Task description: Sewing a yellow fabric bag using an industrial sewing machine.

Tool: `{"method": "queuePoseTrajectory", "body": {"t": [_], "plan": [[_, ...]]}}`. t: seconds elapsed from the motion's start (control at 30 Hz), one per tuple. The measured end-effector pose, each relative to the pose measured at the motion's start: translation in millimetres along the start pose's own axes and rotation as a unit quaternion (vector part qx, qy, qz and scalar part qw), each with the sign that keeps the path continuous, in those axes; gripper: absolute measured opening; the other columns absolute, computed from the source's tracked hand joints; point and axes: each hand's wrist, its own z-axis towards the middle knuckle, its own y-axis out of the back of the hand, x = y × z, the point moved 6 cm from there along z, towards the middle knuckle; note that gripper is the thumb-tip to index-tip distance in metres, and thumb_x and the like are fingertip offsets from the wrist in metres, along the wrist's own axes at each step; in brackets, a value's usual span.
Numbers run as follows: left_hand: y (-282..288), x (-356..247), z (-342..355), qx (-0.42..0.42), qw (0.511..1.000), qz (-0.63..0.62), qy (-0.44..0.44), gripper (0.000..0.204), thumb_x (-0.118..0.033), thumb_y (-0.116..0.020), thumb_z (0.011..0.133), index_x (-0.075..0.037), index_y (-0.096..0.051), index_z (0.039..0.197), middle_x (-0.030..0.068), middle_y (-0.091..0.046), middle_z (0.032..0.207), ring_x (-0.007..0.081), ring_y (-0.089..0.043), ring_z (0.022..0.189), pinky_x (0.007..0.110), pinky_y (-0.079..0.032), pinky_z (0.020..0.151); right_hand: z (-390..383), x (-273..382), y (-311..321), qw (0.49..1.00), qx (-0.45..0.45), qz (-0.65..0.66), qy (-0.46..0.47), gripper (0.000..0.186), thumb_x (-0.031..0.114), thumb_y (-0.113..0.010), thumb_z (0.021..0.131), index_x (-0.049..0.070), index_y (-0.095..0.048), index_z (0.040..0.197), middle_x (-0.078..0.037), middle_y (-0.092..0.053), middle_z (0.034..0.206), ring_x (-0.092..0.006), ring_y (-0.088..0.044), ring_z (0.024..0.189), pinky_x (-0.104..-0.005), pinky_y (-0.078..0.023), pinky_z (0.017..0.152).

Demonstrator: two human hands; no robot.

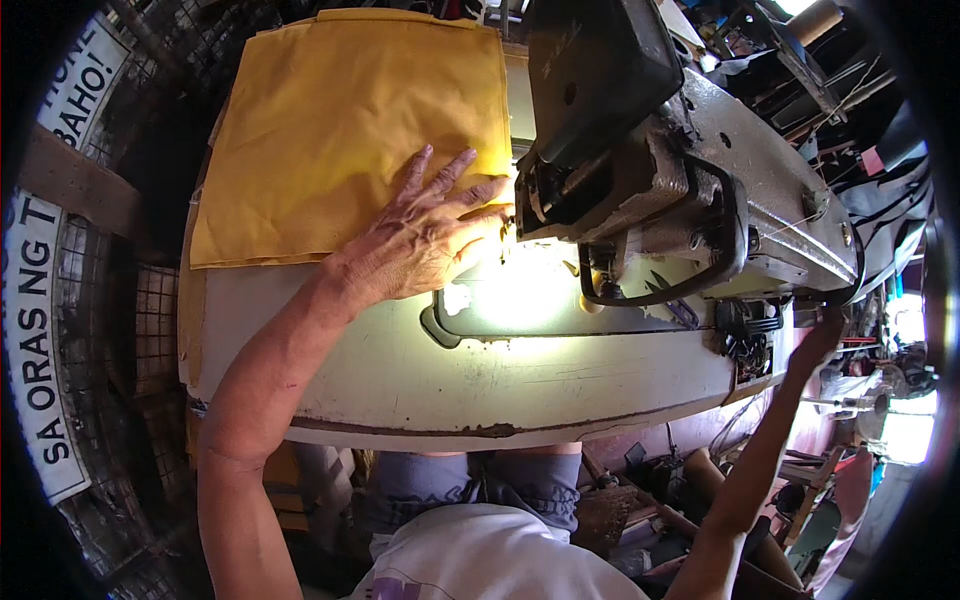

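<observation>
A large folded yellow cloth (pixel 350 120) lies on the far left of the sewing machine table. My left hand (pixel 425 235) rests over its near right corner, with the fingers spread and the fingertips close to the needle area. The industrial sewing machine (pixel 780 160) has a dark head and a curved black guard, and its lamp throws a bright glare beside my left hand. At the right end of the machine, my right hand (pixel 822 338) reaches to the black handwheel (pixel 856 270). Its fingers are mostly hidden there, so their grip does not show.
Thread snips (pixel 674 300) lie on the machine bed under the guard. The pale table (pixel 380 385) has a worn, chipped front edge just before my lap. Wire mesh with lettered signs (pixel 45 350) stands at the left. Cluttered scraps and a roll (pixel 720 490) are below on the right.
</observation>
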Motion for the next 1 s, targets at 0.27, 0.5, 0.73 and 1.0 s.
{"method": "queuePoseTrajectory", "body": {"t": [0.27,0.5,0.73,1.0], "plan": [[-1,8,-13,0.013,1.000,0.003,0.011,0.032,-0.029,-0.058,0.095,-0.017,-0.068,0.124,0.0050,-0.045,0.149,0.0358,-0.034,0.143,0.066,-0.022,0.116,144,92,7,0.972,0.128,0.035,0.192,0.044,0.004,-0.038,0.099,0.001,-0.048,0.142,-0.019,-0.053,0.141,-0.0328,-0.053,0.128,-0.0391,-0.039,0.111],[-6,3,-6,0.021,1.000,0.005,0.008,0.032,-0.029,-0.058,0.095,-0.017,-0.069,0.123,0.0047,-0.043,0.151,0.0357,-0.032,0.144,0.066,-0.020,0.117,186,49,-53,0.913,0.341,0.158,-0.160,0.046,0.007,-0.056,0.094,0.004,-0.053,0.139,-0.018,-0.061,0.129,-0.0319,-0.062,0.112,-0.0389,-0.048,0.098],[-3,13,-10,0.037,0.998,0.048,-0.002,0.039,-0.033,-0.054,0.097,-0.019,-0.062,0.132,0.0076,-0.039,0.154,0.0379,-0.028,0.146,0.066,-0.019,0.117,116,100,-15,0.968,0.089,0.217,-0.084,0.041,0.024,-0.046,0.103,0.004,-0.056,0.138,-0.017,-0.063,0.125,-0.0292,-0.061,0.113,-0.0372,-0.048,0.095],[26,91,6,-0.078,0.937,-0.324,0.102,0.047,-0.025,-0.051,0.101,-0.010,-0.046,0.145,0.0142,-0.046,0.149,0.0334,-0.035,0.143,0.042,-0.026,0.119,45,74,-7,0.992,-0.119,0.036,0.030,0.041,0.034,-0.044,0.107,0.009,-0.056,0.137,-0.016,-0.061,0.127,-0.0280,-0.062,0.106,-0.0380,-0.053,0.086]]}}
